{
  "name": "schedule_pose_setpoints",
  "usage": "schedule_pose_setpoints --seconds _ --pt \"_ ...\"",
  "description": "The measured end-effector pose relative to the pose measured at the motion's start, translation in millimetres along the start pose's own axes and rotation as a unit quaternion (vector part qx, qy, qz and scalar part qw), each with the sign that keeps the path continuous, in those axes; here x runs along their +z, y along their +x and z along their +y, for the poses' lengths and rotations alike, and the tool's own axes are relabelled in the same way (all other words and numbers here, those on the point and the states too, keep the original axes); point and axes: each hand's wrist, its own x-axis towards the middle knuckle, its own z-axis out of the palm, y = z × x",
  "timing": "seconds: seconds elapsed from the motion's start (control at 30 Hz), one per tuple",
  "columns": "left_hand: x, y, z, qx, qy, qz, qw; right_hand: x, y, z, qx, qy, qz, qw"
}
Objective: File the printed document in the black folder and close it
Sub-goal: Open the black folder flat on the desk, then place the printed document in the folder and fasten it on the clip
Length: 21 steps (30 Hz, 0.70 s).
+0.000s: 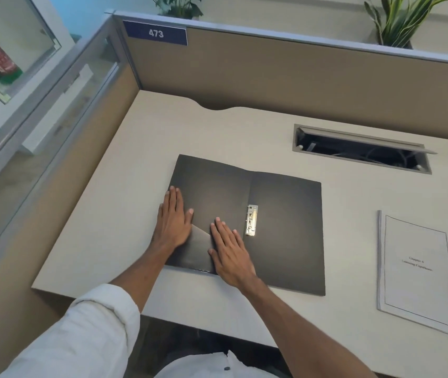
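Observation:
The black folder [285,222] lies spread open and flat on the desk, with a metal clip [251,220] fixed just right of its spine. My left hand [173,219] rests palm down on the left cover near its outer edge. My right hand [229,249] lies flat on the same cover, closer to the spine, beside a triangular corner pocket. Both hands hold nothing. The printed document [416,271], a white stapled stack with a framed title page, sits on the desk to the right of the folder, apart from it.
The beige desk [135,214] is boxed in by tan cubicle partitions at the back and left. An open cable tray slot [362,151] is cut into the desk behind the folder. Plants [397,20] stand above the back partition. The desk's front edge runs below my arms.

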Motion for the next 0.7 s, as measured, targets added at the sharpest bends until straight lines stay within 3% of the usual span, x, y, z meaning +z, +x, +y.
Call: schedule_pose_setpoints --seconds 0.23,0.43,0.57,0.7 --pt "11.6 7.2 29.6 0.065 0.026 0.009 0.998 -12.3 -2.8 9.8 -0.008 0.007 0.024 1.000" --pt "22.8 17.3 77.3 0.155 0.010 -0.044 0.987 -49.2 -20.2 70.0 0.119 0.015 0.110 0.987" --pt "36.7 18.7 108.7 0.202 0.007 -0.091 0.975 -58.2 -35.1 122.0 0.176 -0.017 0.072 0.982" --pt "49.1 21.0 126.4 0.204 0.036 -0.145 0.968 -61.7 -40.8 149.1 0.177 -0.005 0.012 0.984"
